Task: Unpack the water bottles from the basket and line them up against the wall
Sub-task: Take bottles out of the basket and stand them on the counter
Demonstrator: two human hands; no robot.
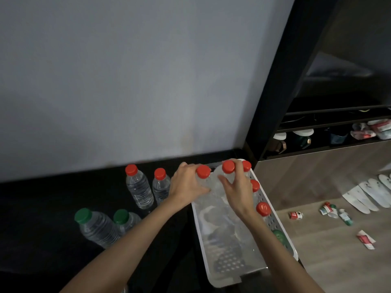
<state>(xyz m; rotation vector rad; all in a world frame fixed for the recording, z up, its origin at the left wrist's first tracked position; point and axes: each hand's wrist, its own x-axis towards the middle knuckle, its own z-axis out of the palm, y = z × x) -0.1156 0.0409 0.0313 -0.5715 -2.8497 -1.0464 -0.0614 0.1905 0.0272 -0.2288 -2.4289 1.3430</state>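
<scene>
A white perforated basket (230, 269) sits on the dark surface beside the grey wall (127, 81). My left hand (186, 185) grips a red-capped water bottle (203, 171) at the basket's far end. My right hand (234, 191) grips a second red-capped bottle (228, 166) just to its right. Three more red-capped bottles (263, 208) and a green-capped one (279, 236) stand along the basket's right side. Outside the basket, two red-capped bottles (137, 187) stand near the wall, and two green-capped bottles (95, 227) stand closer to me.
A black vertical post (273, 81) borders the wall on the right. Beyond it a low shelf (330, 142) holds cups and packets. Small tubes (330, 210) and white insoles (368, 195) lie scattered on the wooden floor at right.
</scene>
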